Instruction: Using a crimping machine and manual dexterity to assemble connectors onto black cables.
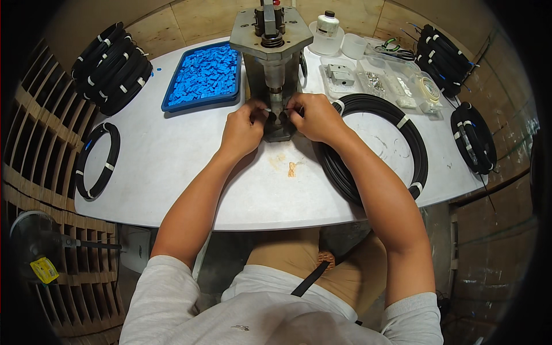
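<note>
- press (275, 75) of grey metal stands upright at the far middle of the white table (167, 161), with a spring and bolts on its top plate; both hands work at its lower part, below the ram.
- left hand (244, 127) is at the left side of the ram, fingers bent and drawn together — whether they grip anything, i cannot tell.
- right hand (316, 116) is just across from it, thumb and forefinger brought together at the ram; what may be between them is too small to make out.
- large black coil (374, 103) with white bands lies flat to the right of the press, partly under the right forearm.
- blue tray (201, 102) sits left of the press, heaped with small blue pieces (204, 72).
- metal block (339, 75) and clear containers of small parts (374, 86) stand right of the press, beyond the large coil — a white bottle (328, 26) with a dark cap is farther back.
- stacked black coils (109, 69) are at the far left, and a single thin coil (115, 144) is nearer.
</note>
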`<state>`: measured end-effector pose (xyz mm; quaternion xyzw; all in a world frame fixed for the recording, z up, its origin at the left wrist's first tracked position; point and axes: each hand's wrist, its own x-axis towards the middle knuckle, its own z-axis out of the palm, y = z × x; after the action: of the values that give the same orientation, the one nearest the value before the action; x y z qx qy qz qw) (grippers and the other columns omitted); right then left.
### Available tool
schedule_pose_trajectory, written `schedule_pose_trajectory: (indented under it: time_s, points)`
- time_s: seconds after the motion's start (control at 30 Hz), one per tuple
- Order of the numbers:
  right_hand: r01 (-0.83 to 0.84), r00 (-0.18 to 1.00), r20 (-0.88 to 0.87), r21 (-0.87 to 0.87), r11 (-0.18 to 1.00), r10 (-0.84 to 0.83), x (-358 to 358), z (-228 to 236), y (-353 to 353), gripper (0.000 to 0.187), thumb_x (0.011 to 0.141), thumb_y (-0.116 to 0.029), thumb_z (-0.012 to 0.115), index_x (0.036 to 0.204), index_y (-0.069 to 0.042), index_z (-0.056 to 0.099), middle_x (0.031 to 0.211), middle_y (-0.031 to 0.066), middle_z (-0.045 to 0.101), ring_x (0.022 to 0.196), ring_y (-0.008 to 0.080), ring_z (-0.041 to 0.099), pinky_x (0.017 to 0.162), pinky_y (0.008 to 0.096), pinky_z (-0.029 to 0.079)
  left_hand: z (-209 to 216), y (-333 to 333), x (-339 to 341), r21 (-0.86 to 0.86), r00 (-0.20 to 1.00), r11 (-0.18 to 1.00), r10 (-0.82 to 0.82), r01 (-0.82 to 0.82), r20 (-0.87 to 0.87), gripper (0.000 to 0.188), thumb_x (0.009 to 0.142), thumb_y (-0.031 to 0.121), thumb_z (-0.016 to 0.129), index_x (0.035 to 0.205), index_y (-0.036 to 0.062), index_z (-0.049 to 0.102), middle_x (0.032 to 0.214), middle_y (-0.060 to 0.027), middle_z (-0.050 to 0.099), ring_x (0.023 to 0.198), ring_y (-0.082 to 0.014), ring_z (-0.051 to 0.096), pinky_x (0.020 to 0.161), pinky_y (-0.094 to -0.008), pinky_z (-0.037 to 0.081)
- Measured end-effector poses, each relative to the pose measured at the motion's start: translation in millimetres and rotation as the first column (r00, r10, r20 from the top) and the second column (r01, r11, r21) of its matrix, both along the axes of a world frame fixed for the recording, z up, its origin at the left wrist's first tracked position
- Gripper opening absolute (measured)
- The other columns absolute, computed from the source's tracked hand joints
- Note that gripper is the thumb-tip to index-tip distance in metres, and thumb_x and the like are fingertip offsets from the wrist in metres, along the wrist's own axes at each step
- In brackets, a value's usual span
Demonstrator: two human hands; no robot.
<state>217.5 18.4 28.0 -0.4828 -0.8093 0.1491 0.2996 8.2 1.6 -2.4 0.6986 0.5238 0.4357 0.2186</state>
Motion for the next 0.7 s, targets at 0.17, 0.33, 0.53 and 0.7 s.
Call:
schedule_pose_trajectory:
  time_s: [0.17,0.33,0.53,0.7]
  points:
    - [0.000,1.000,-0.002,-0.003,1.000,0.000,-0.2,-0.4,-0.7,0.021,0.084,-0.009,0.067,0.101,0.001,0.073,0.089,0.0199,0.075,0.084,0.0340,0.074,0.079,0.0390,0.058,-1.0,0.4,-0.6,-0.002,1.000,1.000,0.007,-0.007,-0.005,0.021,0.092,0.006,0.063,0.111,-0.0023,0.068,0.091,-0.0164,0.075,0.083,-0.0207,0.073,0.079,-0.0328,0.055]
    - [0.005,1.000,-0.007,-0.005,1.000,-0.005,-0.8,0.5,-0.9,0.020,0.084,-0.008,0.067,0.100,0.002,0.072,0.089,0.0199,0.075,0.084,0.0334,0.074,0.079,0.0385,0.058,-2.7,1.5,-1.3,0.015,1.000,1.000,0.000,0.000,0.015,0.022,0.092,0.006,0.063,0.111,-0.0022,0.068,0.091,-0.0165,0.075,0.083,-0.0201,0.073,0.079,-0.0324,0.055]
    - [-0.001,1.000,-0.011,0.000,1.000,0.001,-0.5,-1.3,0.3,0.020,0.083,-0.008,0.067,0.100,0.002,0.072,0.089,0.0199,0.075,0.084,0.0336,0.074,0.079,0.0388,0.058,-0.1,-0.3,-0.4,-0.008,1.000,1.000,0.006,-0.006,0.008,0.023,0.090,0.004,0.062,0.112,-0.0024,0.068,0.093,-0.0165,0.075,0.084,-0.0203,0.073,0.080,-0.0323,0.055]
    - [-0.002,1.000,0.000,0.003,1.000,0.002,-0.1,-1.3,0.6,0.021,0.083,-0.008,0.067,0.100,0.002,0.072,0.089,0.0201,0.075,0.083,0.0341,0.074,0.078,0.0394,0.058,1.2,-0.7,-0.1,-0.011,1.000,1.000,0.006,-0.006,-0.009,0.025,0.090,0.002,0.060,0.113,-0.0029,0.068,0.095,-0.0163,0.076,0.087,-0.0217,0.073,0.081,-0.0328,0.056]
